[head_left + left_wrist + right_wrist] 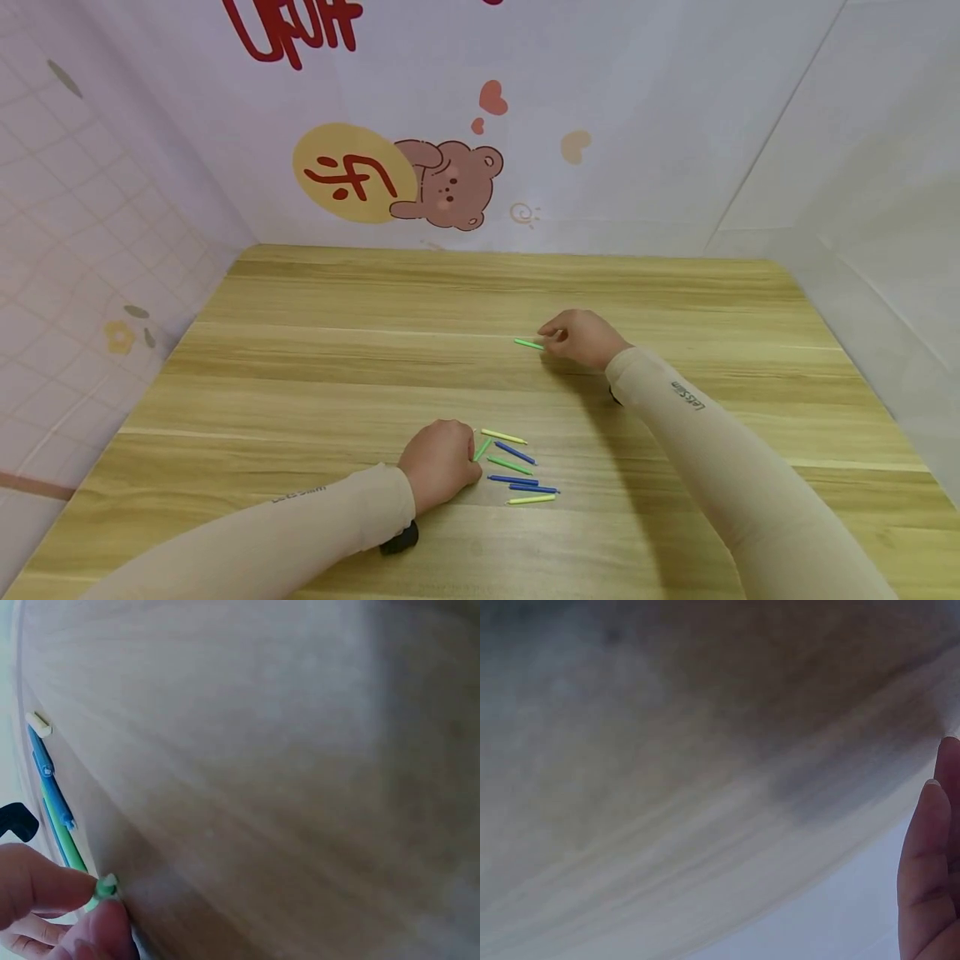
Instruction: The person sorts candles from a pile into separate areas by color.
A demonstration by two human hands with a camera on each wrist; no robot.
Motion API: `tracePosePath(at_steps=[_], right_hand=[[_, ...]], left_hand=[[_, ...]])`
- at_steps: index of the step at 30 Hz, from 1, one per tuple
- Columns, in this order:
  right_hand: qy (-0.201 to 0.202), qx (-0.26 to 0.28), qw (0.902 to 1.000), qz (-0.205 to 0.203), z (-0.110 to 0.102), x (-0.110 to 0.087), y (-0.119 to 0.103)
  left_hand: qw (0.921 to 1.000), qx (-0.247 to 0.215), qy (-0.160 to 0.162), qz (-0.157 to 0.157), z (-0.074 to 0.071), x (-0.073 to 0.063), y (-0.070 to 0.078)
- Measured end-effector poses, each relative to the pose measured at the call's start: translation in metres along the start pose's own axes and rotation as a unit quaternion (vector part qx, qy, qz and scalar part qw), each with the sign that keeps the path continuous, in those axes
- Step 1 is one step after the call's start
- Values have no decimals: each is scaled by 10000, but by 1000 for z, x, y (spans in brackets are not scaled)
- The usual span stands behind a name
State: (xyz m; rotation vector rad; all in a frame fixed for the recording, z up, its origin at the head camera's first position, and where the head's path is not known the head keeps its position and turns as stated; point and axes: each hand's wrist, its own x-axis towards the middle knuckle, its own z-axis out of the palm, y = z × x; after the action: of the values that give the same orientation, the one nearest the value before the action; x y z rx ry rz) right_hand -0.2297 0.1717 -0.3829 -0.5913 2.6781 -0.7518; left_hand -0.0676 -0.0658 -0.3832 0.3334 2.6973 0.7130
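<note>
Between its thumb and index finger, my left hand (442, 462) pinches a thin green candle (482, 450); the candle's pale end (110, 881) shows in the left wrist view. Just right of that hand lies a loose group of candles: a yellow candle (504, 436), a blue candle (515, 452), another green candle (510, 465), two more blue ones and a lower yellow candle (531, 500). Farther back, my right hand (581, 337) is beside a single green candle (528, 343) on the table, its fingers loosely extended. The right wrist view shows only its fingers (928, 862), without the candle.
The wood-grain table (337, 333) extends around both hands. White printed sheeting (637, 167) with a bear drawing stands behind it, and more sheeting rises at the left and right sides. A black band (400, 538) is on the left wrist.
</note>
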Motion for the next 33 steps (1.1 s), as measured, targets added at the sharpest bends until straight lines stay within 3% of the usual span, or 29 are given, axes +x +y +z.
tracePosePath(at_steps=[13, 20, 24, 28, 33], right_hand=[[121, 170, 9997, 122, 0, -7, 3], [160, 246, 9996, 60, -1, -15, 1], [192, 247, 9995, 11, 1, -19, 1], [227, 307, 9993, 13, 4, -23, 0], [275, 450, 9985, -131, 10, -29, -3]], left_hand=[[9997, -179, 165, -5, -1, -2, -4], [9972, -455, 560, 168, -12, 0, -5], [9944, -172, 964, 409, -17, 2, -5], [9823, 390, 1633, 833, -20, 5, -7], [9547, 935, 2393, 1500, -27, 12, -15]])
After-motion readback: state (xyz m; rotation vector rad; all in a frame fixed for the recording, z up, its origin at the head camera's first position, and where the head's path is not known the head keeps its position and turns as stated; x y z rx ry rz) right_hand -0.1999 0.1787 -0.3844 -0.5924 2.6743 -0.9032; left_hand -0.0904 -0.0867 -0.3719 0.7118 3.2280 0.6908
